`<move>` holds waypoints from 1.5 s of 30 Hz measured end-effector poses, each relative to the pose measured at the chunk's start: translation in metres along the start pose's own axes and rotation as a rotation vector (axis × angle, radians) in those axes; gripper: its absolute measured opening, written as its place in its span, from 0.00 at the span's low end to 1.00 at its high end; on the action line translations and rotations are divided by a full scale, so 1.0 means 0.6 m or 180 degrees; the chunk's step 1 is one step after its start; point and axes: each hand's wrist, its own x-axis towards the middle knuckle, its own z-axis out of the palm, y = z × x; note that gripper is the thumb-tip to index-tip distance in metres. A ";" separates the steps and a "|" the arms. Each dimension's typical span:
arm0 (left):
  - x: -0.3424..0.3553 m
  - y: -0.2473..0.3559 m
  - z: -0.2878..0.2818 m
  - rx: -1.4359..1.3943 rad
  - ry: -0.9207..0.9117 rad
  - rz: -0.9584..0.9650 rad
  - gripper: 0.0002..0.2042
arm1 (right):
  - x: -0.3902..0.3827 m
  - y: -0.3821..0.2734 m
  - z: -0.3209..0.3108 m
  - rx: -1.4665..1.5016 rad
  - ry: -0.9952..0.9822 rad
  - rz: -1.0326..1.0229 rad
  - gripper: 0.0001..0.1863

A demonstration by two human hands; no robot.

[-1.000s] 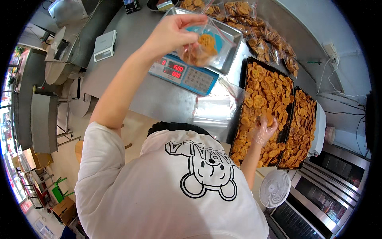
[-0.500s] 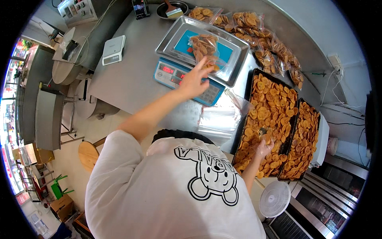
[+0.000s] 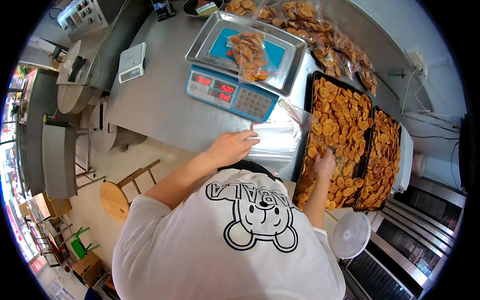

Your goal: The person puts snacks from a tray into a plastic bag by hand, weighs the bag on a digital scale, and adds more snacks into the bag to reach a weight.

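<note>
My left hand (image 3: 234, 148) hovers by the near-left edge of a stack of clear plastic bags (image 3: 274, 145). Its fingers are stretched out, with nothing visible in them. Over on the right, my right hand (image 3: 325, 164), which seems to wear a thin clear glove, reaches down among round brown chips (image 3: 340, 120) in a black baking tray (image 3: 316, 82). Its fingertips touch the chips and look apart, though partly hidden. A clear bag of chips (image 3: 248, 52) lies in the steel pan (image 3: 200, 47) of a blue digital scale (image 3: 255, 102) with lit red digits.
Several filled chip bags (image 3: 330, 42) are heaped along the back wall. Beside the first tray is a second black tray of chips (image 3: 385, 160). A small white scale (image 3: 132, 62) stands at left, a bowl with a brush (image 3: 205, 7) at the back. A white fan (image 3: 351, 235) is at lower right.
My left hand has left the bag on the scale and come back toward the empty bags. My right hand has shifted slightly up and left within the chips. The scale's digits have changed.
</note>
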 end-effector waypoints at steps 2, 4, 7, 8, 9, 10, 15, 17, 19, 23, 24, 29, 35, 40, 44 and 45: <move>0.006 0.002 0.002 0.0073 -0.0034 0.0169 0.16 | 0.003 0.003 -0.001 0.0080 -0.0047 0.0042 0.20; 0.011 0.007 0.001 0.0121 -0.0082 0.0241 0.16 | -0.001 0.004 -0.005 0.0381 -0.0010 0.0164 0.19; 0.013 0.012 -0.002 0.0119 -0.0226 0.0225 0.16 | -0.012 -0.011 -0.031 0.0575 -0.0080 0.0451 0.20; 0.013 0.012 0.000 0.0099 -0.0273 0.0223 0.17 | -0.018 -0.017 -0.046 0.0595 -0.0168 0.0530 0.21; 0.014 0.012 0.003 0.0078 -0.0320 0.0223 0.17 | -0.022 -0.025 -0.062 0.0613 -0.0255 0.0609 0.21; 0.015 0.011 0.006 0.0090 -0.0409 0.0222 0.17 | -0.022 -0.029 -0.069 0.0632 -0.0343 0.0691 0.22; 0.025 0.015 0.002 0.0249 -0.0794 0.0165 0.16 | 0.012 0.073 0.034 0.1552 0.0494 0.0309 0.27; 0.011 0.012 0.004 0.0249 -0.0795 -0.0070 0.18 | 0.029 0.069 0.013 0.2195 -0.0383 0.0616 0.32; 0.011 0.015 -0.001 0.0206 -0.0710 -0.0054 0.16 | 0.030 0.058 0.008 0.3222 -0.0469 0.0975 0.29; 0.017 0.008 0.001 0.0229 -0.0590 0.0127 0.14 | 0.042 0.118 0.068 0.3521 -0.0361 0.0795 0.26; 0.016 0.007 0.001 0.0241 -0.0597 0.0110 0.14 | 0.040 0.113 0.055 0.3435 -0.0432 0.0698 0.26; 0.028 0.011 0.003 0.0278 -0.0710 0.0040 0.15 | 0.022 0.097 0.030 0.4040 -0.0179 0.1053 0.24; 0.026 0.008 0.015 0.0528 -0.0919 0.0012 0.14 | 0.001 0.046 -0.045 0.4016 -0.0504 0.1498 0.37; 0.013 -0.003 0.007 0.0469 -0.0731 0.0111 0.14 | 0.004 -0.060 -0.083 0.4100 -0.0866 0.0415 0.27; -0.004 -0.023 0.009 0.0509 -0.0651 0.0010 0.13 | 0.014 -0.252 -0.145 0.3914 -0.1334 -0.0760 0.19; -0.005 -0.022 0.005 0.0481 -0.0586 0.0006 0.13 | 0.031 -0.288 -0.145 0.3618 -0.1461 -0.0855 0.21</move>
